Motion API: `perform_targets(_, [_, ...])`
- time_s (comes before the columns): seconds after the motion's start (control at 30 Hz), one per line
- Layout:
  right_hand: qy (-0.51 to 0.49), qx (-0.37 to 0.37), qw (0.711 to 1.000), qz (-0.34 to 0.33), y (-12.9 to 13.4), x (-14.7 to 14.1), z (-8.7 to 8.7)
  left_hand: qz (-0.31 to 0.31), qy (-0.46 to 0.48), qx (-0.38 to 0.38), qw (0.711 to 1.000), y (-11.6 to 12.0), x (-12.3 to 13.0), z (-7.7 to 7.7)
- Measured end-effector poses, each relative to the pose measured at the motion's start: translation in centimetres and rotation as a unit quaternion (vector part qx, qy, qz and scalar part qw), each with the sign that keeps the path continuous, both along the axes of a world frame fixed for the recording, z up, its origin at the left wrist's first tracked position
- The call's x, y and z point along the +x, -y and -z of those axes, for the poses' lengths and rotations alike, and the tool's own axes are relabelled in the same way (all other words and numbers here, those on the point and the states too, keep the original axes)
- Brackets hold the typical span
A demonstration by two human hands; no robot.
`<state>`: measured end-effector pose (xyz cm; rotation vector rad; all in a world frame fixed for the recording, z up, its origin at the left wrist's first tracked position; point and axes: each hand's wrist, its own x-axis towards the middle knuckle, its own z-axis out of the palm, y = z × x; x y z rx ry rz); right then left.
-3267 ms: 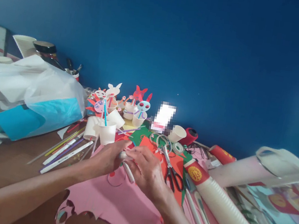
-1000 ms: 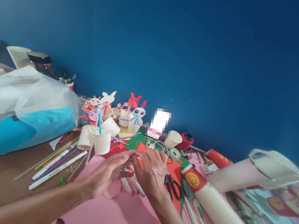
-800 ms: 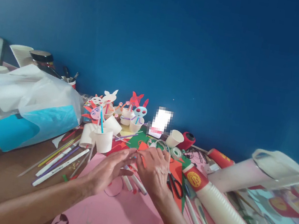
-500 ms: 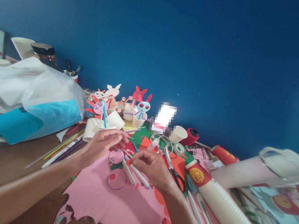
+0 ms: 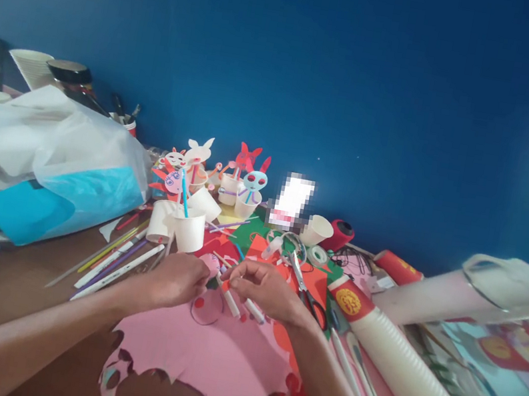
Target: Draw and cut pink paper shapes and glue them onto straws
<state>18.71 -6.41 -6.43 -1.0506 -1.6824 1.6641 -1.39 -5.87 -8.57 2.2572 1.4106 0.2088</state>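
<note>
Left hand (image 5: pixel 174 281) curled, grip hidden; red paper piece (image 5: pixel 225 285) pinched by right hand (image 5: pixel 262 285) — hands held nearly together, piece kept between them above pink card (image 5: pixel 217 359); scissors (image 5: pixel 304 289) left within reach at 2 o'clock.

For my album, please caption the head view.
Left hand and right hand work over pink craft paper near white paper cups.

The right hand (image 5: pixel 266 287) pinches a slim white paper straw (image 5: pixel 229 301) just beside the closed left hand (image 5: pixel 175 280), both above a pink craft-paper sheet (image 5: pixel 226 367). Steel scissors with black handles (image 5: pixel 303 285) lie to the right, and white paper cups (image 5: pixel 189 230) stand beyond the hands, near a deep blue wall (image 5: pixel 287 60).
</note>
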Motion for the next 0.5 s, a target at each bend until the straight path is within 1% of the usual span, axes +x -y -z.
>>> perform_targets(0.13, [0.003, -0.008, 1.0, 0.014, -0.1, 0.1, 0.1, 0.016, 0.013, -0.019, 1.0, 0.3, 0.5, -0.4])
perform_targets(0.33, [0.001, -0.024, 0.999, 0.031, -0.6, 0.3, 0.9, 0.062, 0.019, -0.041, 0.997, 0.1, 0.1, 0.1])
perform_targets(0.4, [-0.012, -0.029, 0.999, 0.029, -0.6, 0.4, 0.7, 0.081, 0.029, -0.063, 0.994, -0.3, -0.3, -0.4])
perform_targets(0.5, [-0.047, -0.026, 0.998, 0.018, -0.3, 0.5, -0.2, 0.11, 0.05, -0.109, 0.987, -1.2, -1.1, -2.2])
